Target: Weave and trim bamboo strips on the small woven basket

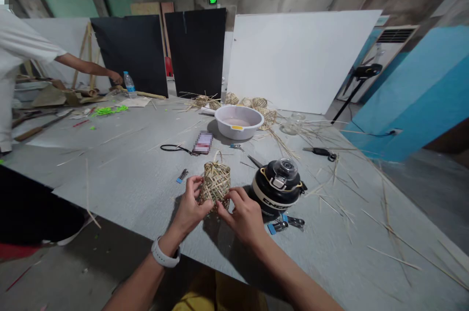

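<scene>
A small woven bamboo basket (pixel 216 181) with a thin loop handle on top is held upright near the table's front edge. My left hand (pixel 192 208), with a pale band on its wrist, grips the lower left side of the basket. My right hand (pixel 244 213) pinches the lower right side, its thumb and fingertips against the weave. Just right of my right hand stands a black jug with a clear lid (pixel 276 186). A blue-tipped clip (pixel 182 175) lies left of the basket.
Behind the basket are a phone (pixel 203 143) with a strap and a grey basin (pixel 239 122). More woven pieces (pixel 259 103) sit behind it. Clips (pixel 286 224), a black-handled tool (pixel 322 152) and bamboo strips lie at right. A person's arm (pixel 86 65) reaches toward a bottle (pixel 129 84).
</scene>
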The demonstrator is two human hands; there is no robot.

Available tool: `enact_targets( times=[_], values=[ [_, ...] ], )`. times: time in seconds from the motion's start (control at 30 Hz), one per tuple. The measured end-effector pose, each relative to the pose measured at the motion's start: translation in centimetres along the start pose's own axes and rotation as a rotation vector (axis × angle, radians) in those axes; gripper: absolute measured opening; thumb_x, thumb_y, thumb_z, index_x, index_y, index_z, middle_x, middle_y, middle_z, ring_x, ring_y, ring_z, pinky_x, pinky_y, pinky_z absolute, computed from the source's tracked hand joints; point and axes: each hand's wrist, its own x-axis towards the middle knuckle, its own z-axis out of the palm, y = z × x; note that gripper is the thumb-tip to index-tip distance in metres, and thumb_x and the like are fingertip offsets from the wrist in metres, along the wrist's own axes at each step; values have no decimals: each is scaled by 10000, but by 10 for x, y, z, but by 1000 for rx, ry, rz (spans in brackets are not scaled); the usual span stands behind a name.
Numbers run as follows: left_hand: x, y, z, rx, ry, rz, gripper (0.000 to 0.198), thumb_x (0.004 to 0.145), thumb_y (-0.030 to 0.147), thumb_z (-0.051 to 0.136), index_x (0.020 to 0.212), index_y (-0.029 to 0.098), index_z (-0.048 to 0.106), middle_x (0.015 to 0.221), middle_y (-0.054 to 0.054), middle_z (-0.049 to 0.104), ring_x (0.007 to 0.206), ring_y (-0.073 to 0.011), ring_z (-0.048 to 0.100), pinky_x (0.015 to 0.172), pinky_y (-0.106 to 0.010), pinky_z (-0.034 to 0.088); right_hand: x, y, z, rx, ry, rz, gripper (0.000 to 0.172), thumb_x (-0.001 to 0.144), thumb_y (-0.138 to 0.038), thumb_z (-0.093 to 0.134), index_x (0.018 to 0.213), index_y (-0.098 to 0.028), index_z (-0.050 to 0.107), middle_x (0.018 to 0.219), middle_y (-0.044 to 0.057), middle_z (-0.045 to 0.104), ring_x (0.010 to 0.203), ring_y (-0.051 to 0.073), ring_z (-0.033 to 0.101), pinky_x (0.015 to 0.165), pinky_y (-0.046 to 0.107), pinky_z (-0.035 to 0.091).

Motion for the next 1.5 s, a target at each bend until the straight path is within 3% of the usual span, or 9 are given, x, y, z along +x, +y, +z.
enact_targets(
  times=[0.17,0.33,0.53,0.73,1.03,1.33,1.5],
  values=[
    [2,-2,1,-11,-16,6,548,653,135,644,1137,239,410,1290,-130,597,1125,-258,653,885,-361,538,1,2,-1,24,-29,11,120,869,-304,626,822,-194,638,875,83,693,588,154,614,549,272,483],
    [4,-4,0,-23,-43,8,557,666,146,640,1161,230,399,1324,-148,564,1148,-266,637,850,-343,544,3,5,-3,84,-34,37,111,863,-295,636,799,-205,651,861,74,686,684,176,656,594,270,514],
    [7,-9,-5,-125,-99,3,699,685,232,704,1292,234,358,1463,-175,445,1290,-299,532,968,-386,505,9,7,-9,219,-9,91,165,885,-344,635,852,-194,696,976,108,707,732,182,675,562,270,541],
    [10,-8,-10,-161,-175,-27,849,700,251,714,1435,213,292,1551,-187,347,1342,-319,480,1087,-442,421,15,7,-14,391,-19,127,158,884,-246,569,875,-181,713,981,111,706,799,177,693,493,211,536],
    [17,-7,-15,-177,-213,-87,921,675,293,737,1485,130,330,1558,-202,355,1408,-363,393,1141,-465,375,12,7,-11,320,-28,86,238,776,-271,690,998,-188,670,1070,123,678,870,219,684,602,296,585],
    [18,-10,-11,-67,-181,-77,859,719,259,702,1486,125,339,1524,-196,416,1298,-333,532,1065,-433,470,12,6,-12,190,-110,94,336,770,-355,698,1049,-182,629,1105,137,682,933,257,691,745,370,586],
    [17,-3,-5,18,-147,-52,798,694,205,672,1440,149,394,1477,-173,480,1237,-300,589,1032,-400,496,11,5,-11,120,-118,69,296,793,-353,656,1007,-148,635,1021,153,707,893,274,708,761,392,585]
  ],
)
